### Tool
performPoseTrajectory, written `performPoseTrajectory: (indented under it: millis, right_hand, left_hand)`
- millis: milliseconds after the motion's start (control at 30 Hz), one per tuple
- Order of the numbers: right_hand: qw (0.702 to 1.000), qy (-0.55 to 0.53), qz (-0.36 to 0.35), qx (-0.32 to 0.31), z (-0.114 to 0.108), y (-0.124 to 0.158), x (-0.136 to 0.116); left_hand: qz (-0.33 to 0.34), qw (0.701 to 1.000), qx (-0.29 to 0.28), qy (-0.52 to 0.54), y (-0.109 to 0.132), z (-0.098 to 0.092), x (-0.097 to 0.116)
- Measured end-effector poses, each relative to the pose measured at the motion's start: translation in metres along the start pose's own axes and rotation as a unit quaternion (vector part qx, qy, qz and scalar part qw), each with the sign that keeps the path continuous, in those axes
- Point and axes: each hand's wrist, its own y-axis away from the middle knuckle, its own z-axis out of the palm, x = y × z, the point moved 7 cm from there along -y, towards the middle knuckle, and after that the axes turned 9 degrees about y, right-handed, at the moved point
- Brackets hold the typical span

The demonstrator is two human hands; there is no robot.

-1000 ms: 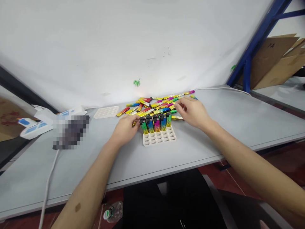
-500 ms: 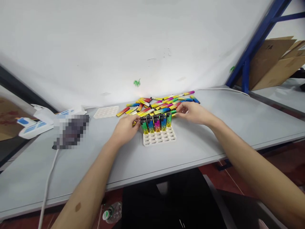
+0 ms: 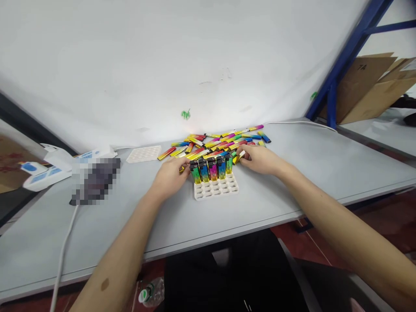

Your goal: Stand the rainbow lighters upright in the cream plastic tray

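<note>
The right hand (image 3: 258, 159) has a narrow grip and holds a yellow lighter (image 3: 239, 157) between the fingertips, just beside the white tray (image 3: 216, 191). In this tray the colourful lighters (image 3: 212, 170) stand upright in the far rows; the near holes are free. The left hand (image 3: 171, 175) is at their left end, fingers bent; I cannot tell if its grip holds something. Behind, a lighter pile (image 3: 224, 145) lies on the desk (image 3: 260, 201).

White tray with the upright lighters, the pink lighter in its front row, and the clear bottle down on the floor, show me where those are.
White tray (image 3: 216, 190): head view, its near part.
Pink lighter (image 3: 212, 171): head view, its body.
Clear bottle (image 3: 155, 291): head view, its side.
</note>
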Motion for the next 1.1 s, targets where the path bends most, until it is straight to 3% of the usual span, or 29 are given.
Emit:
performPoseTrajectory:
  millis: [333, 433, 533, 600, 667, 767, 867, 1000, 1100]
  right_hand:
    - [0.995, 0.013, 0.099, 0.0, 0.004, -0.002, 0.02]
    - [0.995, 0.034, 0.094, 0.003, 0.001, -0.004, 0.02]
    - [0.992, -0.078, 0.102, 0.022, -0.006, -0.003, 0.016]
    - [0.963, -0.248, 0.099, 0.021, -0.006, -0.001, 0.01]
    - [0.911, -0.406, 0.07, 0.02, -0.008, 0.001, -0.001]
    - [0.835, -0.548, 0.044, 0.026, -0.011, 0.003, -0.013]
    - [0.787, -0.612, 0.078, 0.006, -0.004, 0.002, -0.016]
    - [0.757, -0.641, 0.13, 0.003, 0.004, 0.001, -0.011]
    - [0.741, -0.659, 0.127, 0.007, 0.003, 0.0, -0.01]
  left_hand:
    - [-0.003, 1.0, 0.0, -0.01, 0.0, 0.0, 0.0]
    - [-0.005, 1.0, -0.002, -0.009, 0.0, 0.0, -0.001]
    - [-0.007, 1.0, 0.001, -0.011, 0.0, -0.001, -0.001]
    - [-0.006, 1.0, 0.001, -0.014, 0.0, -0.001, 0.0]
    - [-0.002, 1.0, 0.0, -0.015, 0.0, -0.001, 0.001]
    - [0.005, 1.0, -0.001, -0.011, 0.0, 0.0, 0.001]
    - [0.013, 1.0, -0.001, -0.004, 0.0, 0.0, 0.002]
    - [0.011, 1.0, -0.004, -0.002, 0.0, 0.0, 0.002]
    - [0.008, 1.0, -0.008, -0.006, 0.0, 0.0, 0.002]
